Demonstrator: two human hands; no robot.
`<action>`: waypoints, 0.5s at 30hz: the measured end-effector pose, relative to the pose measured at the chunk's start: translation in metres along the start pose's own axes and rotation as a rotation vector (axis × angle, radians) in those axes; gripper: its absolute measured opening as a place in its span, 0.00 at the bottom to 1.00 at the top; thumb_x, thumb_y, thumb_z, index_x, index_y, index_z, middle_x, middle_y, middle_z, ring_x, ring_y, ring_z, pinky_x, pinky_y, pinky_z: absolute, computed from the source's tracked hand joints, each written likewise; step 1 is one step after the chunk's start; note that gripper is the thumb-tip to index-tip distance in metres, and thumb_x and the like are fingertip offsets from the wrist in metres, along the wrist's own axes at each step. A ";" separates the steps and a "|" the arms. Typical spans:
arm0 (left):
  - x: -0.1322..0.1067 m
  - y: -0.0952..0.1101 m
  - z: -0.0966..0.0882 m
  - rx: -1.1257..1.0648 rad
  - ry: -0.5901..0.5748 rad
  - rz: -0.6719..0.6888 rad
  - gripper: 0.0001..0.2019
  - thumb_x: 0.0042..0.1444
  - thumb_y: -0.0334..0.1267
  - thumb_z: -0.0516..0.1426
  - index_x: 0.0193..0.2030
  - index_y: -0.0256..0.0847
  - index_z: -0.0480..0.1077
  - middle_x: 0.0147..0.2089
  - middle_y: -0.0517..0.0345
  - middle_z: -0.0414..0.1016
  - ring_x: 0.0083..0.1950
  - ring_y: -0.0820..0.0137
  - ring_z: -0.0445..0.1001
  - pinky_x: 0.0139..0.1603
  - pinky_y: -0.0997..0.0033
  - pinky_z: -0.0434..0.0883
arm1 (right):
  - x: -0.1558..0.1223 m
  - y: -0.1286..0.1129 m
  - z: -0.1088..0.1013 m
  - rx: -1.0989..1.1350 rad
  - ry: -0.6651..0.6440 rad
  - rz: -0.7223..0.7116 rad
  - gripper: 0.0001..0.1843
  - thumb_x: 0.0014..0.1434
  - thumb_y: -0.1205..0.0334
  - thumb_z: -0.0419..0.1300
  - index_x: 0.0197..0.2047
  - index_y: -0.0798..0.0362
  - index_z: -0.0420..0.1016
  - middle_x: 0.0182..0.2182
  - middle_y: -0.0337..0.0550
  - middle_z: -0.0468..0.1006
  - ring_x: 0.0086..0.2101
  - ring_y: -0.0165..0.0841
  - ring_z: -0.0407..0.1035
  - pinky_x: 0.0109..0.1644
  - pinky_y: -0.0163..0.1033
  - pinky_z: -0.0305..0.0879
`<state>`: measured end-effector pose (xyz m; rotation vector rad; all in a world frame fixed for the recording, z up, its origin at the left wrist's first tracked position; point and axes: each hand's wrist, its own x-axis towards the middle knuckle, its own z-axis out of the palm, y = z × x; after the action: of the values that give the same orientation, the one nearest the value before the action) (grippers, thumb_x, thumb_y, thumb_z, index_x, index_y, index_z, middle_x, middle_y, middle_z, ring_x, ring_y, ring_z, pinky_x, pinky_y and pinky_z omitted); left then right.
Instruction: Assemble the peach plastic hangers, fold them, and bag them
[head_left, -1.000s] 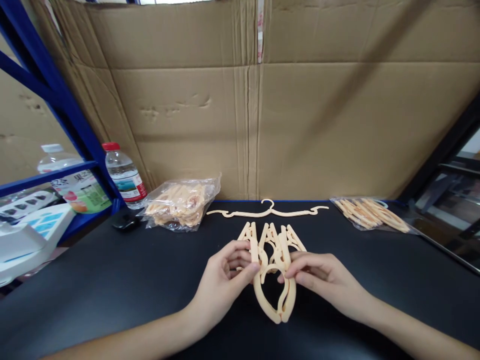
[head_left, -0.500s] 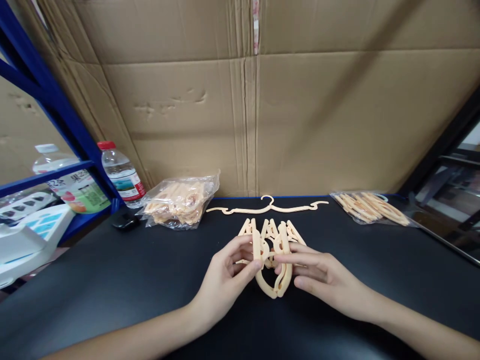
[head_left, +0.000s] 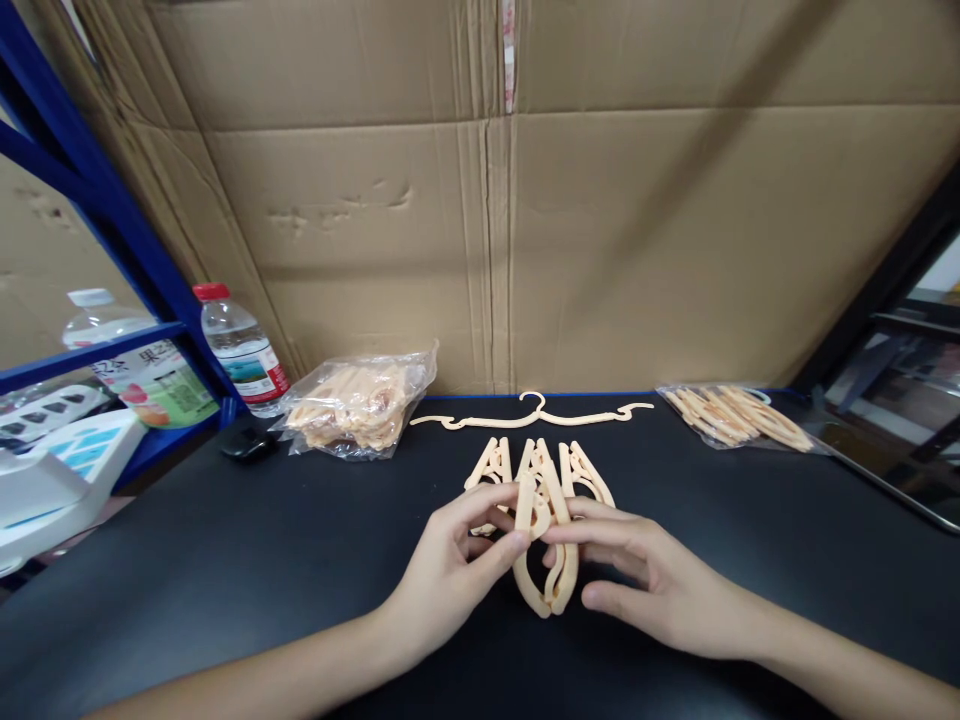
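Both my hands hold one folded peach plastic hanger [head_left: 546,580] upright above the black table [head_left: 225,560], near the middle. My left hand [head_left: 457,565] pinches its left side with thumb and fingers. On the right side, my right hand [head_left: 645,580] grips it with the fingers curled around. Behind the held piece, a few more folded peach hangers [head_left: 574,470] lie fanned out on the table. An unfolded peach hanger [head_left: 534,413] lies flat along the far table edge.
A clear bag of peach hangers [head_left: 358,405] lies at the back left, another bag [head_left: 739,418] at the back right. A water bottle [head_left: 241,350] stands by a blue rack [head_left: 112,230]. A small black object [head_left: 247,442] sits nearby. A cardboard wall [head_left: 525,220] backs the table.
The held hanger has been squeezed narrower: its loop was wide, now its two sides lie close together. Both hands have shifted slightly nearer each other.
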<state>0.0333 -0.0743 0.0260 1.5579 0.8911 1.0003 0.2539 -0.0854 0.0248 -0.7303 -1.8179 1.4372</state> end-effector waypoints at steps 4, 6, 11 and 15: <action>0.003 -0.001 -0.001 0.021 0.059 -0.004 0.15 0.56 0.38 0.60 0.50 0.40 0.71 0.43 0.52 0.74 0.41 0.67 0.71 0.41 0.69 0.72 | 0.001 -0.003 -0.002 0.013 0.003 -0.011 0.18 0.59 0.61 0.60 0.53 0.44 0.72 0.58 0.46 0.63 0.56 0.39 0.62 0.60 0.48 0.62; 0.004 -0.002 -0.003 0.010 0.077 -0.002 0.15 0.56 0.39 0.60 0.50 0.41 0.71 0.41 0.53 0.74 0.40 0.68 0.70 0.41 0.70 0.72 | 0.001 -0.005 -0.003 -0.008 0.013 -0.014 0.16 0.60 0.61 0.60 0.52 0.44 0.73 0.57 0.45 0.65 0.57 0.38 0.62 0.60 0.48 0.61; 0.003 -0.008 0.000 0.019 0.060 -0.043 0.16 0.54 0.40 0.60 0.49 0.40 0.71 0.39 0.53 0.74 0.38 0.68 0.70 0.37 0.69 0.74 | 0.001 -0.007 -0.004 -0.101 -0.034 -0.004 0.17 0.61 0.58 0.59 0.54 0.43 0.72 0.56 0.45 0.67 0.56 0.39 0.63 0.60 0.48 0.61; 0.002 -0.009 0.002 0.009 0.063 -0.044 0.17 0.54 0.39 0.61 0.50 0.40 0.71 0.40 0.53 0.74 0.41 0.66 0.72 0.39 0.68 0.74 | 0.000 -0.008 -0.005 -0.057 -0.073 0.038 0.18 0.62 0.56 0.57 0.56 0.44 0.71 0.56 0.46 0.67 0.55 0.38 0.64 0.61 0.49 0.59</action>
<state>0.0356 -0.0714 0.0174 1.5148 0.9705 1.0203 0.2578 -0.0844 0.0335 -0.7533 -1.9176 1.4585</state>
